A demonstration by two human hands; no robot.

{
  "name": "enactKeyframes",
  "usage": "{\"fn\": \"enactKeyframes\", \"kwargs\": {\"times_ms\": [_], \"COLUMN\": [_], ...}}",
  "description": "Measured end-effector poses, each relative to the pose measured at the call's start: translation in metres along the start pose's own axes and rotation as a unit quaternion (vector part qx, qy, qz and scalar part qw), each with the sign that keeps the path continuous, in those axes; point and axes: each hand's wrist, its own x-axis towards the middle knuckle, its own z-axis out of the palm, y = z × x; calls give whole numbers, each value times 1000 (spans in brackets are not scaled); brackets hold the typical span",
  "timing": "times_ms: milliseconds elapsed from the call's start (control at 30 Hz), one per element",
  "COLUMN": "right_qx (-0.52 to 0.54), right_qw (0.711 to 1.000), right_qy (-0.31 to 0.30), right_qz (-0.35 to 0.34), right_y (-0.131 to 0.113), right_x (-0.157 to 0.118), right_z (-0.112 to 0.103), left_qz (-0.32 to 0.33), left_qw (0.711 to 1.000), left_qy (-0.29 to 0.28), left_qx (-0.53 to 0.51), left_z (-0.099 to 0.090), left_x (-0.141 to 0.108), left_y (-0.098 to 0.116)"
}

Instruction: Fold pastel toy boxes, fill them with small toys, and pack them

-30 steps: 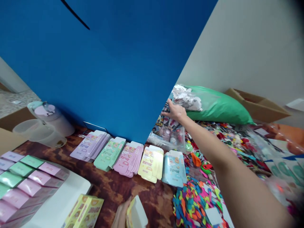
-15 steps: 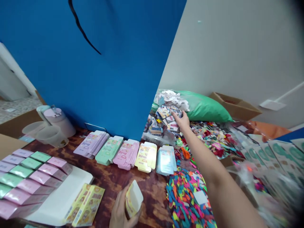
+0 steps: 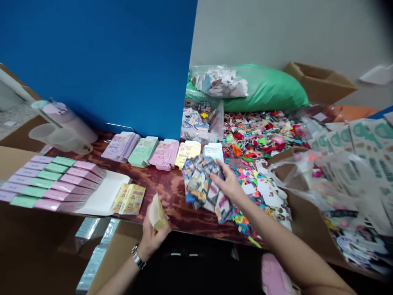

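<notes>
My left hand (image 3: 152, 233), with a watch on the wrist, is closed around an open yellow box (image 3: 158, 215) near the table's front edge. My right hand (image 3: 229, 182) grips a loose bunch of printed picture cards (image 3: 202, 182) over the middle of the table. Left of the box, yellow boxes (image 3: 130, 199) stand at the end of a white tray (image 3: 104, 194). Behind my hands is a row of flat box stacks: purple (image 3: 119, 146), green (image 3: 143, 151), pink (image 3: 165, 154), yellow (image 3: 188, 151) and blue (image 3: 213, 150).
Purple, green and pink boxes (image 3: 70, 188) fill the tray's left part. Colourful small pieces (image 3: 245, 172) lie at right, before a pile of trinkets (image 3: 267, 135). A green bag (image 3: 270, 88) lies behind. A blue panel (image 3: 92, 61) rises at the back; clear cups (image 3: 58, 137) stand left.
My right hand has come back from the card pile at the rear, bringing a bunch of cards over the table. The view has tipped downward. My left hand still holds the yellow box.
</notes>
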Motion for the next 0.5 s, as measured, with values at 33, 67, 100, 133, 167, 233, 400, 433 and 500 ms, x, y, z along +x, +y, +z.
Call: {"fn": "enactKeyframes", "kwargs": {"times_ms": [33, 67, 100, 133, 167, 233, 400, 433, 500], "right_qx": [-2, -4, -11, -25, -45, -103, -302, -336, -382], "right_qw": [1000, 999, 998, 996, 995, 990, 949, 938, 923], "right_qy": [-14, -29, -39, -45, -47, -45, -56, -52, -26], "right_qz": [21, 41, 56, 68, 79, 91, 72, 64, 38], "right_y": [10, 19, 27, 34, 38, 43, 40, 40, 41], "right_x": [-18, -31, -41, -48, -51, -49, -37, -37, -38], "right_z": [10, 20, 29, 37, 43, 54, 72, 75, 82], "left_qz": [13, 29, 44, 53, 59, 73, 140, 160, 238], "left_qw": [1000, 999, 997, 996, 995, 992, 979, 973, 939], "left_qy": [-15, -34, -49, -60, -72, -96, -130, -124, -103], "left_qx": [-14, -22, -27, -30, -33, -35, 71, 109, 225], "left_z": [-4, -7, -9, -10, -10, -7, 10, 15, 26], "left_x": [-9, -16, -23, -28, -31, -34, -20, -15, -4], "left_y": [2, 2, 2, 1, -1, -3, 1, 4, 7]}}
